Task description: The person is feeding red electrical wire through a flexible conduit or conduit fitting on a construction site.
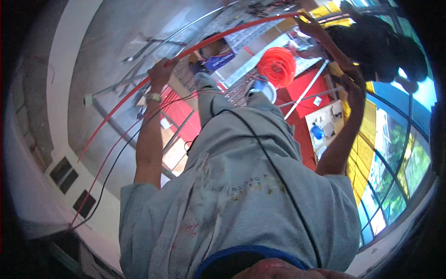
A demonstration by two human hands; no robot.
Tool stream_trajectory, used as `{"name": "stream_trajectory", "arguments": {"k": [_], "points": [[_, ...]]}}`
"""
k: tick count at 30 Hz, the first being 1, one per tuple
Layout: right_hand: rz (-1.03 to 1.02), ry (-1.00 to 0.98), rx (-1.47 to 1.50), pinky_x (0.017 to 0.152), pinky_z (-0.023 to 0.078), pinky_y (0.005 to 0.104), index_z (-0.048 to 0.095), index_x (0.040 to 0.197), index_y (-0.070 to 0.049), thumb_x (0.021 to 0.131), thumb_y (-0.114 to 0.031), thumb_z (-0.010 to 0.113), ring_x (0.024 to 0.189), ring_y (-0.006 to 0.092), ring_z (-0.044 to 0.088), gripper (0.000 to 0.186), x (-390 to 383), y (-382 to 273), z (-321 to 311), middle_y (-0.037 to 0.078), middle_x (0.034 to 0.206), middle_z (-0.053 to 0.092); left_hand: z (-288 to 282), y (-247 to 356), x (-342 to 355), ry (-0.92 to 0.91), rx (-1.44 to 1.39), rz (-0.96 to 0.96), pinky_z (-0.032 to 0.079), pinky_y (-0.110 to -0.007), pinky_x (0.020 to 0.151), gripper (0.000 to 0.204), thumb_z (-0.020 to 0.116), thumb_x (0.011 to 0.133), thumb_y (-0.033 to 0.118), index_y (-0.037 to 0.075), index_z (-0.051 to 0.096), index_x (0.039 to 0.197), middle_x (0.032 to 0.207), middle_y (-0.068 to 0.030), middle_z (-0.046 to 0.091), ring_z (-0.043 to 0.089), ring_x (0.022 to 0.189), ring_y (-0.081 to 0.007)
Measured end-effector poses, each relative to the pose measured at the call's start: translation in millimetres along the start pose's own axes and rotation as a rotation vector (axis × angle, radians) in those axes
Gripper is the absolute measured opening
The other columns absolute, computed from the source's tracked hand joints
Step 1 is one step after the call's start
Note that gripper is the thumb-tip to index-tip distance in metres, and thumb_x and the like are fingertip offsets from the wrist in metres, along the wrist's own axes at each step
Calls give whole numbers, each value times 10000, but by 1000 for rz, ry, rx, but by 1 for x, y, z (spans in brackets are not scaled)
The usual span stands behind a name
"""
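A long, thin red pipe (223,33) bows across the far side of the view, its left end trailing down past my left forearm. My left hand (161,72), with a band on its wrist, is closed around the pipe left of the middle. At the pipe's right part, my right hand (310,28) grips it with the arm stretched far up and out. Between my arms and below the pipe lies a coil of orange-red tubing (277,67), which neither hand touches.
My feet stand near a white bucket (268,91) and red panels (311,90). Metal frame bars (107,116) stand at the left. Thin red and black cables (109,174) cross my left arm. A dark bulky shape (378,46) and yellow panels (364,149) lie right, beside windows.
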State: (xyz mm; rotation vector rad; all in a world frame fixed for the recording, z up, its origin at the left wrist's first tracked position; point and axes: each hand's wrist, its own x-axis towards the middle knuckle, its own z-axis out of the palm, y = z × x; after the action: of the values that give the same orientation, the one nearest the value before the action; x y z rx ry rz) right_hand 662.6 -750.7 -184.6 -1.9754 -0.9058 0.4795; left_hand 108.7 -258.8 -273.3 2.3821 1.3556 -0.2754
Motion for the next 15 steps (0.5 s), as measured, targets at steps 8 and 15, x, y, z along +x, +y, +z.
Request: {"name": "stream_trajectory", "arguments": {"k": [8, 15], "points": [[444, 183, 492, 551, 359, 230, 702, 973, -47, 869, -143, 746, 620, 56, 499, 148, -8, -33, 19, -21, 734, 581, -38, 2, 13, 219, 61, 80, 480, -465, 741, 656, 500, 928, 741, 116, 699, 949, 838, -158, 701, 687, 839, -394], [404, 311, 572, 588, 370, 230, 737, 935, -44, 863, -209, 779, 629, 62, 487, 185, -6, -23, 46, -19, 770, 630, -53, 6, 28, 205, -91, 86, 482, -458, 713, 590, 552, 966, 646, 73, 694, 962, 812, -149, 678, 628, 746, -351]]}}
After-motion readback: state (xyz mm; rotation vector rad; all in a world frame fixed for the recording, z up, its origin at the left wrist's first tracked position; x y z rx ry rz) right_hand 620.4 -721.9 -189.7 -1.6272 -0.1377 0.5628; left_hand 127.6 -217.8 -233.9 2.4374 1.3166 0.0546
